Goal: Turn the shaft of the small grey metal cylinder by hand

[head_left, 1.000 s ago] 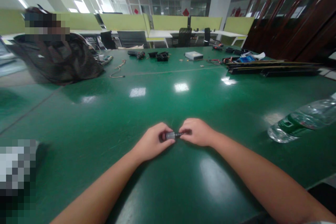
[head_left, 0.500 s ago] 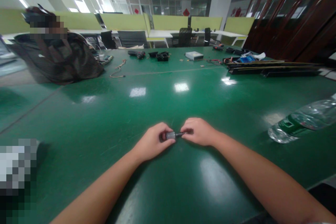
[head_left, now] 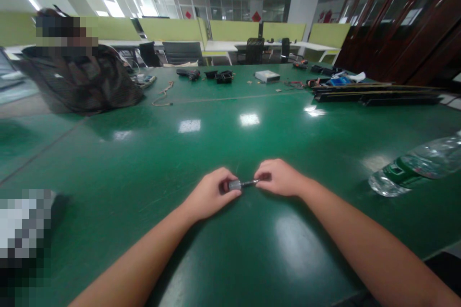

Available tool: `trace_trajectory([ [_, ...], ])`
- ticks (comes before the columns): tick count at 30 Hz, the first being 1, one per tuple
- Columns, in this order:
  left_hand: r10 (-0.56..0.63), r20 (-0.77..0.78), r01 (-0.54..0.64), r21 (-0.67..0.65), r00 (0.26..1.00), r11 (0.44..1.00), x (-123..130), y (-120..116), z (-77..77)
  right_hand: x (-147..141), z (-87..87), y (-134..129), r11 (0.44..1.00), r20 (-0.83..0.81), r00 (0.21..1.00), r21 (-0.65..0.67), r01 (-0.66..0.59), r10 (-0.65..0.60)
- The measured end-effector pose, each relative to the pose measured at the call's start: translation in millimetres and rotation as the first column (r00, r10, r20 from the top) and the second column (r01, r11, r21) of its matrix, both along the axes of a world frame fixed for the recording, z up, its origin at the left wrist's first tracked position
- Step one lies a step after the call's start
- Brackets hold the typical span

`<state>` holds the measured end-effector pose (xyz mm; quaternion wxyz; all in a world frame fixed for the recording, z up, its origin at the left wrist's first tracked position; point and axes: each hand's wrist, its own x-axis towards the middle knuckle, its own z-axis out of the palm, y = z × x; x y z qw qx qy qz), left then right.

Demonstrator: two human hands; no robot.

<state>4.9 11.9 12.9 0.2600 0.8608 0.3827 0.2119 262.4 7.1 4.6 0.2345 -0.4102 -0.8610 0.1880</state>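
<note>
Holding a slim tool (head_left: 235, 185) at the green table (head_left: 216, 148), its shaft and grey barrel joined; whether the shaft is fully seated, I can't tell.
My left hand (head_left: 208, 195) is closed around the barrel end; my right hand (head_left: 283, 177) pinches the shaft's far tip between thumb and finger.

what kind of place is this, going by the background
It looks like an open-plan office: yellow-green partitions stand along white desks, with a black mesh-back chair among them. The tools and parts across the green table suggest it may double as a workspace.
</note>
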Motion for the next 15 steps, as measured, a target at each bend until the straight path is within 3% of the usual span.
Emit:
trace_trajectory([
  [6,0.008,0.004,-0.008,-0.005,1.0,1.0,0,0,-0.1,24,-2.6,9,0.983,-0.072,0.991,-0.154,0.102,-0.115],
  [9,0.004,0.007,-0.004,-0.005,1.0,1.0,0,0,-0.3,28,-2.8,10,0.979,-0.088,0.989,-0.179,0.098,-0.116],
  [15,0.013,-0.003,-0.013,0.0,1.0,1.0,0,2,-2.6,-1,-1.7,3,0.994,-0.076,0.997,-0.105,0.018,-0.026],
])
